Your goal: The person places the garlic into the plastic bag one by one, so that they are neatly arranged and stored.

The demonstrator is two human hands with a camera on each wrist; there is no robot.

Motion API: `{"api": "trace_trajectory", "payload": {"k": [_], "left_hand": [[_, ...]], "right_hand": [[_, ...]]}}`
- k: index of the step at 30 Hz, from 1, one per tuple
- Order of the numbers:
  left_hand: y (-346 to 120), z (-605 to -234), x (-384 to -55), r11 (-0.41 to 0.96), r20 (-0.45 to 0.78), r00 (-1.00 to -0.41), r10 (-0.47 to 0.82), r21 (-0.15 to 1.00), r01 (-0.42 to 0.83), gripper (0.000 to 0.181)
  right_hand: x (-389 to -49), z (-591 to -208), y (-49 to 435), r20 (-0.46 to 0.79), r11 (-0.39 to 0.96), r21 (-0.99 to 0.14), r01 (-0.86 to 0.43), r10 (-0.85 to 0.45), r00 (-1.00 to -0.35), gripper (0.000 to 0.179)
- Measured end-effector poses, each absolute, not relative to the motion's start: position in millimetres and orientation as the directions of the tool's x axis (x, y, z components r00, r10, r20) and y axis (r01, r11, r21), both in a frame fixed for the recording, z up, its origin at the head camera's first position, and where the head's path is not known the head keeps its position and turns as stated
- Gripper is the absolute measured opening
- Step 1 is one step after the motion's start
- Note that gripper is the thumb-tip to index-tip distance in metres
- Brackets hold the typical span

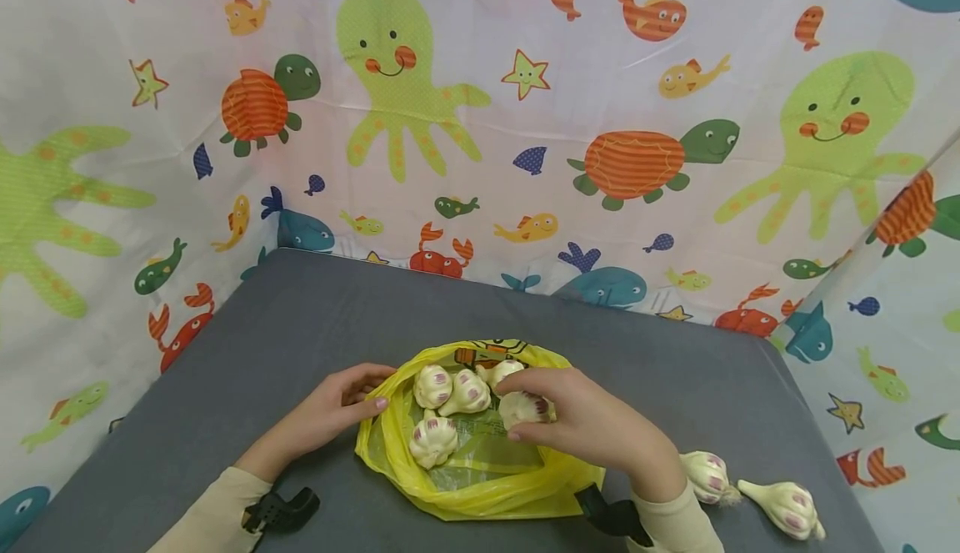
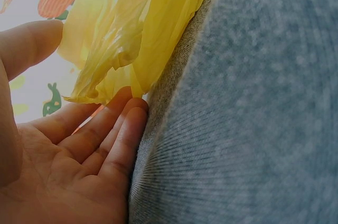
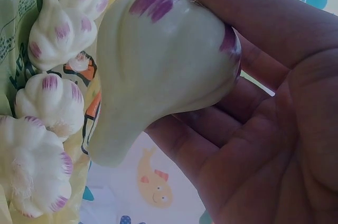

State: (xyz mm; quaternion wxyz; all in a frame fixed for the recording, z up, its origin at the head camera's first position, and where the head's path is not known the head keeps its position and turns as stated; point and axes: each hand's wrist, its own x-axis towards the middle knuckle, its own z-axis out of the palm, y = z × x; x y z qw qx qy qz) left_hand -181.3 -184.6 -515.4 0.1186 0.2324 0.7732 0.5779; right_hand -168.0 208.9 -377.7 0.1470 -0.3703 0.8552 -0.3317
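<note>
A yellow plastic bag (image 1: 502, 499) lies on the table with its mouth spread wide. Several white garlic bulbs with purple streaks, such as this garlic bulb (image 1: 433, 441), sit inside it. My right hand (image 1: 592, 419) grips another garlic bulb (image 3: 163, 55) between thumb and fingers, over the right part of the bag's mouth. In the right wrist view its stem points down and left. At the bag's left rim is my left hand (image 1: 348, 399), its relaxed fingers (image 2: 121, 134) touching the plastic and the thumb apart from them.
Two more garlic bulbs lie on the grey table (image 1: 330, 311) to the right of the bag: one bulb (image 1: 707, 476) by the right forearm, another bulb (image 1: 786, 510) farther right. A curtain (image 1: 465, 86) printed with sea animals surrounds the table at the back and sides.
</note>
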Motion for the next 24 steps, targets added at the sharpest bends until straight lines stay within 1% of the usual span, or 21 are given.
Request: {"api": "trace_trajectory", "payload": {"k": [9, 15, 24], "left_hand": [[-185, -516, -181, 0.212, 0.096, -0.859, 0.503, 0.95, 0.23, 0.045], [-184, -516, -182, 0.213, 0.097, -0.86, 0.501, 0.949, 0.232, 0.045], [-184, -515, -181, 0.221, 0.101, -0.86, 0.5, 0.945, 0.239, 0.045]], "right_hand": [[-167, -383, 203, -0.043, 0.512, -0.695, -0.505, -0.73, -0.682, 0.037], [-169, -386, 200, -0.027, 0.489, -0.696, -0.526, -0.75, -0.661, 0.038], [-169, -389, 196, -0.009, 0.479, -0.687, -0.547, -0.758, -0.652, 0.039]]}}
